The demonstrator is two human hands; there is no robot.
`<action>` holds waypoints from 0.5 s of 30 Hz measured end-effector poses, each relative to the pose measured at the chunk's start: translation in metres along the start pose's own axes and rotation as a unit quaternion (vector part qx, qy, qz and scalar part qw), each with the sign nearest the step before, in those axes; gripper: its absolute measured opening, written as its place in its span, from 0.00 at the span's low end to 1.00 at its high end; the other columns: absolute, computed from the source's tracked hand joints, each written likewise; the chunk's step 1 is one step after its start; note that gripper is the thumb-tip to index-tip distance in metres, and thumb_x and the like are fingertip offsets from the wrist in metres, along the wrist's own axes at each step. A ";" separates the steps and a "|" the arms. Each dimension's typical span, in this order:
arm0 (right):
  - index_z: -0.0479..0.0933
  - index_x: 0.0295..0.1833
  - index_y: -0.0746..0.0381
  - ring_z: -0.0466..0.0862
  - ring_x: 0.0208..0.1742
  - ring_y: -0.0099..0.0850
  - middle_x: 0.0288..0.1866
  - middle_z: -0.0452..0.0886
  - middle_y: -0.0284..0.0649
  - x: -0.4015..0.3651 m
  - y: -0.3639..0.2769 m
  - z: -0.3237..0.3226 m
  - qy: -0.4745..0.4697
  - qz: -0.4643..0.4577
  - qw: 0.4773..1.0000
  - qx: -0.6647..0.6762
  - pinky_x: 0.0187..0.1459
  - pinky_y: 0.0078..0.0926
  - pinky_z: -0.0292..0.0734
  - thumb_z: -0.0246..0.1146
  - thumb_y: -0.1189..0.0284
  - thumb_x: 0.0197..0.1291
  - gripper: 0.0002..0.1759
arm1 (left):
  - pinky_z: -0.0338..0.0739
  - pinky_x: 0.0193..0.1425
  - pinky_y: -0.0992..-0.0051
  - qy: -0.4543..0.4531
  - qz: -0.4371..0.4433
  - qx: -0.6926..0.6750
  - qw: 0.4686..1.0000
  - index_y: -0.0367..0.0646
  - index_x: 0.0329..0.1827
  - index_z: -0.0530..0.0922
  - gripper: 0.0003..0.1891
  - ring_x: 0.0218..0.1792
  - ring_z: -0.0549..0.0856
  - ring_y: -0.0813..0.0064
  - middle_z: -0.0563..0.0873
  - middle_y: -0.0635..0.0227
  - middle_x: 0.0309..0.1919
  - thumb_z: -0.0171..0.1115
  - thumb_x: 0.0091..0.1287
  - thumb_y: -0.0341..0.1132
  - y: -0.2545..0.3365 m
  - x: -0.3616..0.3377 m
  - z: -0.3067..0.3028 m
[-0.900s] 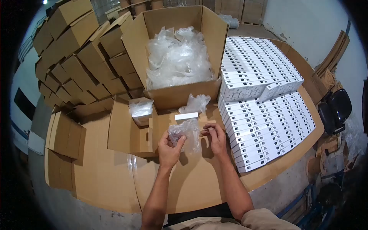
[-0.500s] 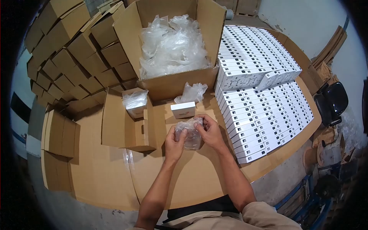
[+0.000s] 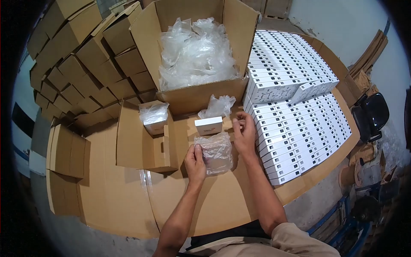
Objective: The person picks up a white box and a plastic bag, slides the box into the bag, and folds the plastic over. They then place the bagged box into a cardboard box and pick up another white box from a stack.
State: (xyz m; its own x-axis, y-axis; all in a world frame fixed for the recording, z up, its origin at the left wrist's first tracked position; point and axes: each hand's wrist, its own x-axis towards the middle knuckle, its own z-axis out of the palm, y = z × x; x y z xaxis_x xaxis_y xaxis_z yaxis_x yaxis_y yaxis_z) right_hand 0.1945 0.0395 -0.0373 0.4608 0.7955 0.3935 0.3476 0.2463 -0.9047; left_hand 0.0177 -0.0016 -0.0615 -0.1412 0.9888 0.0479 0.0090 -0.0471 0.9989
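My left hand (image 3: 195, 164) pinches the left edge of a clear plastic bag (image 3: 219, 155), which hangs flat and crinkled over the cardboard. My right hand (image 3: 243, 133) is off the bag, up and to its right, fingers loosely bent and apart with nothing in them. Just beyond the bag stands a small white box (image 3: 208, 127) with a reddish print. Behind that box lies another crumpled plastic bag (image 3: 217, 107). To the left, an open cardboard box (image 3: 139, 147) contains white boxes in clear plastic (image 3: 154, 116).
A large carton (image 3: 201, 97) full of clear bags (image 3: 197, 55) stands at the back. Rows of white boxes (image 3: 299, 137) are stacked on the right. Brown cartons (image 3: 81, 73) pile up at the back left. A black chair (image 3: 371, 112) stands beyond the table at right.
My right hand has let go of the bag and moved up and to the right. The bag is spread wider, still in my left hand. The view has shifted slightly.
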 end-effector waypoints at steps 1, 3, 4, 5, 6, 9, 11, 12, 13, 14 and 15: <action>0.75 0.60 0.70 0.85 0.48 0.41 0.43 0.83 0.49 0.013 0.000 0.004 0.003 0.002 0.999 -0.035 0.46 0.36 0.83 0.68 0.63 0.70 0.23 | 0.68 0.36 0.75 0.001 0.001 -0.004 1.000 0.37 0.35 0.73 0.18 0.32 0.68 0.83 0.72 0.76 0.27 0.51 0.85 0.40 0.004 -0.001 0.001; 0.75 0.62 0.73 0.86 0.50 0.47 0.46 0.84 0.55 0.038 -0.001 0.012 -0.010 0.071 0.990 -0.122 0.50 0.41 0.82 0.72 0.54 0.64 0.35 | 0.69 0.37 0.75 0.000 0.001 0.000 1.000 0.37 0.35 0.74 0.18 0.33 0.68 0.83 0.73 0.75 0.27 0.51 0.85 0.40 0.006 -0.002 0.000; 0.74 0.62 0.75 0.86 0.51 0.50 0.48 0.85 0.58 0.050 -0.005 0.016 -0.015 0.106 0.981 -0.165 0.53 0.43 0.82 0.74 0.50 0.61 0.40 | 0.69 0.37 0.76 -0.004 0.002 0.007 1.000 0.36 0.36 0.74 0.18 0.33 0.69 0.83 0.73 0.75 0.27 0.51 0.85 0.40 0.005 -0.002 -0.001; 0.74 0.63 0.79 0.86 0.58 0.55 0.55 0.84 0.66 0.062 -0.008 0.015 -0.053 0.182 0.969 -0.159 0.60 0.45 0.81 0.77 0.41 0.51 0.53 | 0.69 0.38 0.76 -0.007 0.002 0.015 1.000 0.36 0.36 0.74 0.18 0.33 0.69 0.83 0.74 0.74 0.27 0.51 0.85 0.40 0.005 -0.002 -0.003; 0.75 0.63 0.78 0.86 0.59 0.55 0.56 0.85 0.66 0.070 -0.008 0.018 -0.090 0.205 0.959 -0.174 0.61 0.44 0.81 0.77 0.41 0.51 0.52 | 0.69 0.38 0.75 -0.009 0.000 0.020 1.000 0.36 0.36 0.74 0.18 0.33 0.69 0.83 0.74 0.74 0.28 0.51 0.85 0.40 0.005 -0.002 -0.004; 0.81 0.61 0.73 0.85 0.64 0.52 0.59 0.85 0.62 0.078 -0.021 0.020 -0.159 0.222 0.939 -0.209 0.66 0.41 0.79 0.79 0.43 0.49 0.47 | 0.70 0.38 0.75 -0.009 -0.004 0.024 1.000 0.36 0.37 0.75 0.18 0.33 0.70 0.83 0.75 0.74 0.28 0.51 0.85 0.40 0.002 -0.001 -0.005; 0.83 0.59 0.70 0.89 0.55 0.47 0.53 0.88 0.56 0.083 0.031 0.032 -0.147 0.214 0.949 -0.178 0.58 0.39 0.83 0.79 0.51 0.52 0.38 | 0.70 0.38 0.75 -0.003 -0.001 0.013 1.000 0.35 0.37 0.75 0.18 0.33 0.70 0.83 0.75 0.73 0.28 0.51 0.85 0.40 0.000 -0.001 -0.003; 0.83 0.57 0.69 0.90 0.50 0.43 0.50 0.89 0.53 0.083 0.031 0.033 -0.141 0.217 0.955 -0.143 0.53 0.37 0.84 0.79 0.55 0.53 0.34 | 0.70 0.38 0.75 -0.005 0.001 0.014 1.000 0.35 0.37 0.75 0.18 0.33 0.70 0.82 0.75 0.73 0.28 0.51 0.85 0.40 0.000 -0.001 -0.003; 0.84 0.56 0.68 0.91 0.46 0.40 0.46 0.90 0.51 0.084 0.030 0.034 -0.134 0.219 0.960 -0.107 0.48 0.35 0.86 0.79 0.59 0.55 0.29 | 0.70 0.38 0.74 -0.006 0.003 0.015 1.000 0.35 0.37 0.75 0.18 0.33 0.70 0.82 0.75 0.73 0.28 0.51 0.85 0.40 0.000 -0.002 -0.003; 0.84 0.55 0.68 0.91 0.40 0.36 0.43 0.90 0.48 0.083 0.031 0.031 -0.126 0.228 0.964 -0.052 0.43 0.32 0.86 0.77 0.64 0.57 0.25 | 0.70 0.38 0.74 -0.008 0.004 0.016 1.000 0.35 0.37 0.75 0.18 0.33 0.70 0.82 0.75 0.73 0.27 0.51 0.85 0.40 0.001 -0.002 -0.003; 0.84 0.54 0.67 0.91 0.35 0.32 0.39 0.90 0.45 0.082 0.017 0.027 -0.117 0.236 0.965 0.002 0.37 0.29 0.86 0.76 0.68 0.59 0.20 | 0.70 0.38 0.74 -0.011 0.000 0.010 1.000 0.35 0.37 0.75 0.18 0.33 0.70 0.82 0.75 0.73 0.27 0.51 0.85 0.40 0.004 -0.002 -0.004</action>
State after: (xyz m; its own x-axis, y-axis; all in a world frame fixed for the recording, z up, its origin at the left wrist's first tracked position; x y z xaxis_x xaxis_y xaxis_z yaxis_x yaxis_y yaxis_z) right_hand 0.2166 0.1241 -0.0251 0.3694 0.9228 -0.1096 0.1400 -0.1719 -0.9751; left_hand 0.0143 -0.0042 -0.0579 -0.1193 0.9917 0.0481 0.0284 -0.0450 0.9986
